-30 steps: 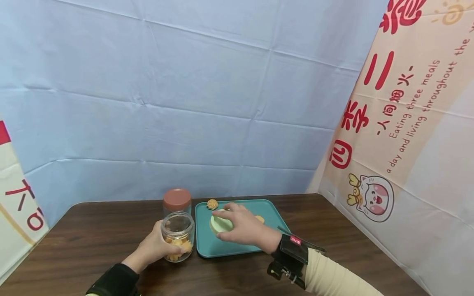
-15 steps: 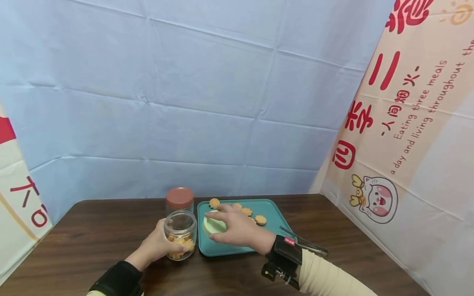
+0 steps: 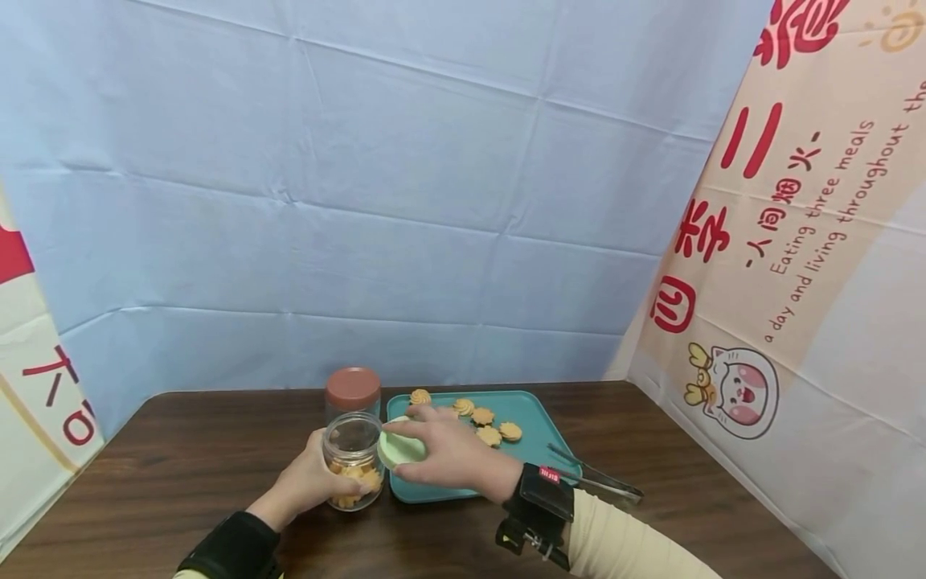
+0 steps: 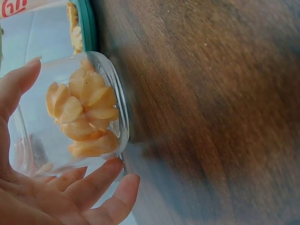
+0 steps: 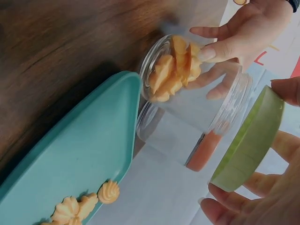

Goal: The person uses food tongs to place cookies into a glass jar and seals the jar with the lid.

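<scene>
My left hand (image 3: 307,484) grips an open clear jar (image 3: 353,450) from its left side, with the thumb across the front. Several piped cookies (image 4: 89,110) lie in the bottom of the jar, which stands upright on the table. A pale green round lid (image 3: 400,447) is pinched by its rim between the thumb and fingers of my right hand (image 3: 457,455). In the right wrist view this green lid (image 5: 251,140) is tilted and held just off the jar's mouth, apart from it.
Behind the open jar stands another clear jar with a reddish-brown lid (image 3: 352,388). To the right lies a teal tray (image 3: 531,410) with several cookies (image 3: 482,416) on it. Metal tongs (image 3: 611,484) rest over the tray's right edge. A blue cloth backdrop (image 3: 405,273) rises behind the table.
My right hand has moved left with the green lid, from over the tray to beside the jar's mouth, uncovering more cookies on the tray. My left hand keeps hold of the jar.
</scene>
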{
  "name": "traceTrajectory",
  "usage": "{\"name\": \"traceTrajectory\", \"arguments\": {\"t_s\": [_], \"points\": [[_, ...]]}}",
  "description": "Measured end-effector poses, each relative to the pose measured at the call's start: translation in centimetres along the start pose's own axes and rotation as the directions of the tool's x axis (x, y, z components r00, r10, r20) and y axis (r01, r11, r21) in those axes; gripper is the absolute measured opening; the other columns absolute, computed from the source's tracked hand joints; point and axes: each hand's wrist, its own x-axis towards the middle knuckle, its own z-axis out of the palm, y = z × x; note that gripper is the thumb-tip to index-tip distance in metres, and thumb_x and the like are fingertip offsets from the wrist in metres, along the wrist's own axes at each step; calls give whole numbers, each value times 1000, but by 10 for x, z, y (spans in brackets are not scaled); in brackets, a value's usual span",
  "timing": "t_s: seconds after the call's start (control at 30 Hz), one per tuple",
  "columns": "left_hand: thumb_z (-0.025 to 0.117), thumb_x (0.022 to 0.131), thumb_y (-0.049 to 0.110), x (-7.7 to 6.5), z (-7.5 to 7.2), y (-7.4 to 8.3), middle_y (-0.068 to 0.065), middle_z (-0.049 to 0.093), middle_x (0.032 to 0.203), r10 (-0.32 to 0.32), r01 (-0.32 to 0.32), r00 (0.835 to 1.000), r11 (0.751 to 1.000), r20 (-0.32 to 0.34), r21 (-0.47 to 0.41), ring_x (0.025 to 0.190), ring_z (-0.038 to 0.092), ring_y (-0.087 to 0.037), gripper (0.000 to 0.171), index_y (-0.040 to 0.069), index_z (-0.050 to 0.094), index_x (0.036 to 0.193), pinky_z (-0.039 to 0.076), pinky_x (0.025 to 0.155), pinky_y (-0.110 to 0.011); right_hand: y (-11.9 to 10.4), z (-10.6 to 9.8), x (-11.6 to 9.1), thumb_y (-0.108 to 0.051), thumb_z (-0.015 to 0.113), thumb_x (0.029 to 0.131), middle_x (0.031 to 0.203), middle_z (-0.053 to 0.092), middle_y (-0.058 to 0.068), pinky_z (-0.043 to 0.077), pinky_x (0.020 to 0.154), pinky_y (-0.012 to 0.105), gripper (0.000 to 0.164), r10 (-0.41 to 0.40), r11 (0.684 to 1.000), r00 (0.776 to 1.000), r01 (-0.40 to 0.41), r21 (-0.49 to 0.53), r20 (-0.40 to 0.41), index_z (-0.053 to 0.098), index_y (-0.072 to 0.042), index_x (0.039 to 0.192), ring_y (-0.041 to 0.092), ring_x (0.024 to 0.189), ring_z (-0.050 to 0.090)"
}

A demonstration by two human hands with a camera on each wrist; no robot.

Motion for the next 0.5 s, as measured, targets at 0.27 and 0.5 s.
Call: {"name": "traceTrajectory", "arguments": {"t_s": [0.27,0.5], "points": [[85,71,13,1,1,0,-24,55,117,-22,23,1000,999,-19,30,105,57,-37,99,-14,19,141,46,89,-55,-6,5,8,-39,69,88,143,46,9,47,86,39,53,-14,1000,1000,14,-17,17,58,-27,138,32,124,46],[83,72,12,1,0,-1,-22,56,113,-31,31,999,999,-18,26,101,59,-34,97,-14,20,141,48,86,-52,-15,5,16,-35,69,89,143,45,11,47,92,41,52,-8,1000,999,9,-17,50,57,-27,139,32,128,44]]}}
